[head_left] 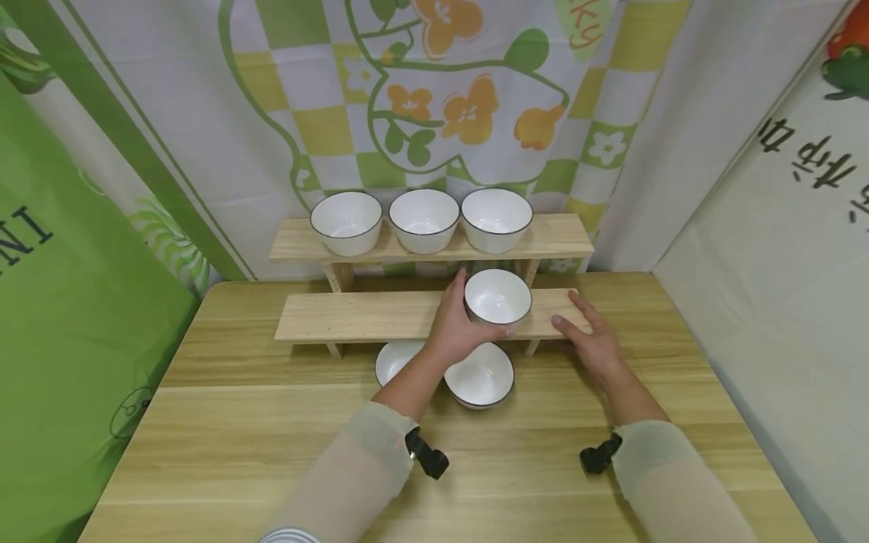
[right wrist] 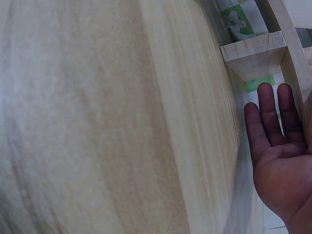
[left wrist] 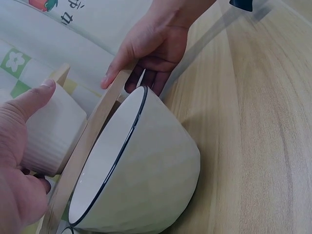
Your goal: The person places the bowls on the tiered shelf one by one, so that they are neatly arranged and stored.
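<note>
My left hand (head_left: pixel 456 323) grips a white bowl (head_left: pixel 498 296) with a dark rim, thumb at the front and fingers round its left side. This bowl is upright on the lower board of a two-tier wooden shelf (head_left: pixel 360 315). At the board's right end is my right hand (head_left: pixel 597 343), its thumb on top and several fingers (right wrist: pixel 267 109) extending beneath. Two similar bowls are on the table in front of the shelf: a right one (head_left: pixel 480 377) and a left one (head_left: pixel 394 362), partly hidden by my left forearm.
Along the upper board stand three more white bowls, a left one (head_left: pixel 346 222), a middle one (head_left: pixel 424 220) and a right one (head_left: pixel 496 219). The shelf stands on a wood-grain table (head_left: pixel 516 483) against a patterned curtain (head_left: pixel 326 128).
</note>
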Available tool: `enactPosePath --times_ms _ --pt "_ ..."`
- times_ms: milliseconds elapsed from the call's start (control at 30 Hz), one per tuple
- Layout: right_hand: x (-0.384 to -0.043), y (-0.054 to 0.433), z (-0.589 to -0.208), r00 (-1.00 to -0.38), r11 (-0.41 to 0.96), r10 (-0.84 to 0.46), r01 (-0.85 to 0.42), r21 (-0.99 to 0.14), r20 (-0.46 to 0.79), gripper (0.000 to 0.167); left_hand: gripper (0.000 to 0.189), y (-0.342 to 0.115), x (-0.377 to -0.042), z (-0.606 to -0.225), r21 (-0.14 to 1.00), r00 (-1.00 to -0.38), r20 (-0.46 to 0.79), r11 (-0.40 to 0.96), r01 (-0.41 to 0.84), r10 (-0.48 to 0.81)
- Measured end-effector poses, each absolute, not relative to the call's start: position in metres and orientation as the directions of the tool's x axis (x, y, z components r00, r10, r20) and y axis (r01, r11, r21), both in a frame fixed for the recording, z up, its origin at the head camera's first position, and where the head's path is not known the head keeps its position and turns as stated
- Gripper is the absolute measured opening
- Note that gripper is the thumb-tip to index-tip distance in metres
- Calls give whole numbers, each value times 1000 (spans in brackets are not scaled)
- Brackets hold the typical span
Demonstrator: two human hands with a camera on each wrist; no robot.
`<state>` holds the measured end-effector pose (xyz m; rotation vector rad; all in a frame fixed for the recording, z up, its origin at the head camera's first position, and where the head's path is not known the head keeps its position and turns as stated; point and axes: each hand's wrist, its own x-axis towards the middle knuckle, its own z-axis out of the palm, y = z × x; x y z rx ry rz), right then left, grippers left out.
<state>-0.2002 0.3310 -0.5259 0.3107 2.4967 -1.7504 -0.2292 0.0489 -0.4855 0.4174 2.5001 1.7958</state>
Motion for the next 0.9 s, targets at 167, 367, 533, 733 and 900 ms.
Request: enactPosePath --times_ms 167,367,533,733,900 --pt "-201 330 -525 -976 330 121 211 -920 -180 91 132 45 -228 -483 937 -960 124 288 196 252" --pt "-202 329 -527 -975 306 121 213 -928 -184 87 130 36 -225 -483 933 -961 97 313 178 259" --pt "-201 326 -521 -972 260 118 229 -938 -204 86 130 27 -221 -483 927 -963 102 327 183 250" --pt "-195 320 -503 -967 244 114 251 -937 -229 84 131 16 -216 -484 943 -960 113 276 185 257" --pt "-197 324 -513 -970 247 111 239 -939 -217 86 130 9 -212 -486 950 -954 145 233 208 261"
